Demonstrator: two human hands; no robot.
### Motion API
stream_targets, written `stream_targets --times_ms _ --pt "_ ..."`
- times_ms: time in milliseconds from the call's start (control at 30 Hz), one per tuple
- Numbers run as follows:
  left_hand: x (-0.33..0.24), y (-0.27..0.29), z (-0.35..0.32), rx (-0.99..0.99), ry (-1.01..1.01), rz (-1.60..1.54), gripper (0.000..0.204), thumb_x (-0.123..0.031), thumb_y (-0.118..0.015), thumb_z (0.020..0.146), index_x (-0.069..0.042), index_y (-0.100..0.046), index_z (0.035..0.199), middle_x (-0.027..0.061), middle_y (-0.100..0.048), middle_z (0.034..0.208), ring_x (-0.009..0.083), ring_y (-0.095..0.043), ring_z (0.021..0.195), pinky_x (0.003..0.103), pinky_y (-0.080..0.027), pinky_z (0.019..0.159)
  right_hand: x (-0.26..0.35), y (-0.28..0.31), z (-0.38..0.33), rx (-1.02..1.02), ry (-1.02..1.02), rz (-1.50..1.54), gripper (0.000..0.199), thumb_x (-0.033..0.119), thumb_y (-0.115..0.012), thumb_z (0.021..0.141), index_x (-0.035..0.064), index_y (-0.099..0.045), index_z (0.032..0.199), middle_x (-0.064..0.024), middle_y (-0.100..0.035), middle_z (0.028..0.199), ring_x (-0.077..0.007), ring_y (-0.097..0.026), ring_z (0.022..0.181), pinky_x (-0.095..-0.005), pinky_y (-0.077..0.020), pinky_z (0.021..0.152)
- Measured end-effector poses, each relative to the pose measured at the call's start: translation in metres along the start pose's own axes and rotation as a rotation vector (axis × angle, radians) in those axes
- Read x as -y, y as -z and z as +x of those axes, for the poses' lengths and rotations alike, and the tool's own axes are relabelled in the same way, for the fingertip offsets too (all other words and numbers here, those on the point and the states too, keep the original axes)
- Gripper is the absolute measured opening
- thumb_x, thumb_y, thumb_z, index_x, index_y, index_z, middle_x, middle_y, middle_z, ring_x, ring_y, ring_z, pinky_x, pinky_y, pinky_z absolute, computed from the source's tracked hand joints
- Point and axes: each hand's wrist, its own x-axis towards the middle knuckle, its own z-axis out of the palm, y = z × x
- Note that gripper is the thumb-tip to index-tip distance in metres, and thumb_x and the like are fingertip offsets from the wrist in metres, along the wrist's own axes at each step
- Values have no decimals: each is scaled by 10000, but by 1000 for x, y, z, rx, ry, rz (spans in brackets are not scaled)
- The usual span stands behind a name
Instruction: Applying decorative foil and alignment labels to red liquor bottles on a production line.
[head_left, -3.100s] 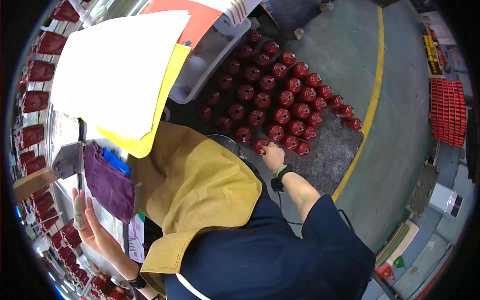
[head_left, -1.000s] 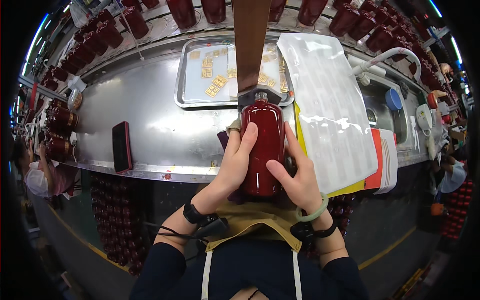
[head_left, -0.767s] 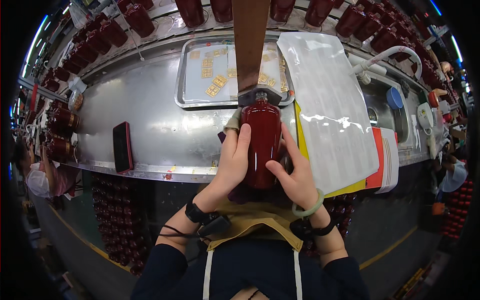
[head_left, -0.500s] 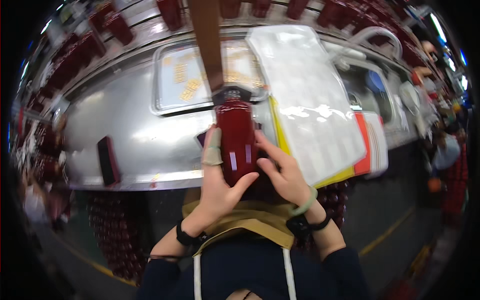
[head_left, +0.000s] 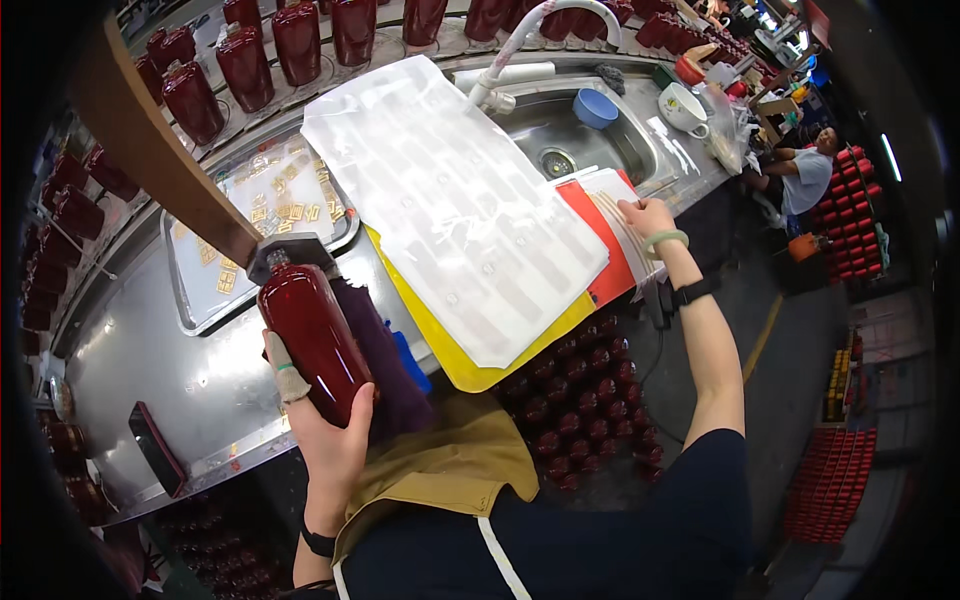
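One left hand (head_left: 330, 440): nearest thing, curled partway round the dark red bottle (head_left: 312, 335), thumb on the near right side, a covered finger (head_left: 289, 375) along the left. It had hold of it, no wide gap.
Bottle's spot: over the near edge of the steel counter (head_left: 215, 375), lying tilted, base near, neck pointing far and left by the black bracket (head_left: 290, 250). Couldn't tell if the two touched.
Bottle's feel: looked like glossy glass, so I'd have bet on stiff, smooth, slippery and breakable, with some heft. Couldn't tell if anything was inside.
Best grip: I'd have cradled the broad body low down, fingers on both sides, and babied the narrow neck.
Purple cloth (head_left: 380, 360): just right of the bottle, looked soft, probably kind to that shine.
Right hand (head_left: 648, 222): farther off, right side, fingers bent in at the striped sheet (head_left: 625, 238). Honestly couldn't tell if it was pinching it.
Far ledge: more red bottles (head_left: 298, 45), upright in a row.
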Motion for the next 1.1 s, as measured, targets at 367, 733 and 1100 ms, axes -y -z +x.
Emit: stream_targets --times_ms 367,733,1100 --pt "5 1 -5 -5 49 67 1064 -57 -790 842 -4 -149 1689 232 -225 1733 353 -287 1582 414 -229 1279 -11 -9 44 81 -117 -98 338 264 -826 812 -65 -752 793 -137 -735 730 -212 -705 641 -359 -550 626" --pt "6 1 -3 4 57 19 1068 -47 -794 827 8 -160 1684 244 -223 1732 367 -264 1592 414 -213 1284 -42 11 72 17 123 -326 221 207 -785 813 -9 -763 857 -159 -717 710 -261 -708 659 -397 -548 666" --pt "0 10 -4 -22 54 -21 1083 -61 -827 783 39 -207 1665 263 -221 1732 376 -205 1617 419 -192 1293 152 -15 88 -62 339 -106 323 299 -682 937 21 -782 1069 -259 -758 1076 -424 -735 1038 -468 -571 924"
